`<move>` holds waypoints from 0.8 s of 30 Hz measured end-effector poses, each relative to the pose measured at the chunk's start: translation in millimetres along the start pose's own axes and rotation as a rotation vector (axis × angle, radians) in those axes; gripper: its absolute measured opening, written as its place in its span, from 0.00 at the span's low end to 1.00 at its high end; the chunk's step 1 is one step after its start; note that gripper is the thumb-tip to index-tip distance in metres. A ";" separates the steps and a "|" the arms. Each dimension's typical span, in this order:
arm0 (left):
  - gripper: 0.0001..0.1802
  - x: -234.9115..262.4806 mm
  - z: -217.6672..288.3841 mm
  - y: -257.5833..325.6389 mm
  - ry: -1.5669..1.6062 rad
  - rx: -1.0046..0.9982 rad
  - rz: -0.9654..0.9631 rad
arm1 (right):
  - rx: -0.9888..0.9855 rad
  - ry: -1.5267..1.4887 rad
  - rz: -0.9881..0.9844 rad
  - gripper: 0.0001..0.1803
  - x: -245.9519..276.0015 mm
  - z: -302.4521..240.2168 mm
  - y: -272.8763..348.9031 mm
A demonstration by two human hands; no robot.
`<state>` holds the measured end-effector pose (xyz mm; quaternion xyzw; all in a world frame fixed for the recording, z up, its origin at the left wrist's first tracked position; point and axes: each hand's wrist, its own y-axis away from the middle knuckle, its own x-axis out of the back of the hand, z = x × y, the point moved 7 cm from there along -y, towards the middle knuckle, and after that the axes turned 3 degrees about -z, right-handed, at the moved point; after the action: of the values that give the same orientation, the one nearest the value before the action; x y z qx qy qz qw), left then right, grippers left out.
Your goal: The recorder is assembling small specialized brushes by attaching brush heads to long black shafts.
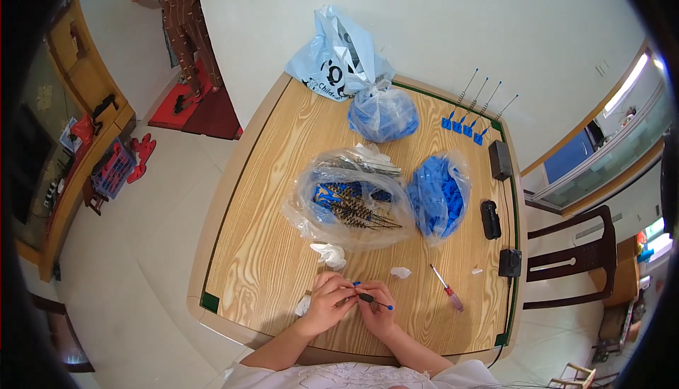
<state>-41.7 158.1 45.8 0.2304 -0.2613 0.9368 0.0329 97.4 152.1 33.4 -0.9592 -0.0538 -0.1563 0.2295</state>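
Observation:
Close to the table's near edge, my left hand [332, 305] and my right hand [375, 310] meet, fingers pinched together. Between them is a small dark rod with a blue tip [389, 308], its thick dark part lying against the right fingers. A bit of blue [356, 284] shows above the left fingertips; whether it joins the rod is hidden. Beyond the hands lies an open clear bag [300, 219] of dark coiled rods [357, 212] with blue parts. Right of it stands an open clear bag of blue pieces [440, 194].
Crumpled white tissue [329, 255] and a screwdriver [448, 290] lie near my hands. Several blue-based coiled rods [467, 129] stand far right. Black boxes [500, 160] line the right edge. A tied bag [383, 114] and pale blue bag [332, 56] sit behind. Another person [185, 18] stands far left.

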 end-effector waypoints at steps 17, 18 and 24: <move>0.14 -0.4 -1.4 1.6 0.037 0.021 0.022 | 0.011 -0.011 0.010 0.08 -0.2 -0.5 0.0; 0.14 -0.3 -1.2 1.0 0.036 0.021 0.022 | 0.011 -0.011 0.010 0.08 0.1 -0.6 0.0; 0.14 0.9 1.4 -0.5 0.025 -0.001 0.024 | 0.022 0.021 0.002 0.08 -0.2 0.3 1.2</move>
<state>-41.8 157.8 47.5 0.2155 -0.2640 0.9398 0.0249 97.5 151.1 32.6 -0.9550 -0.0522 -0.1654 0.2407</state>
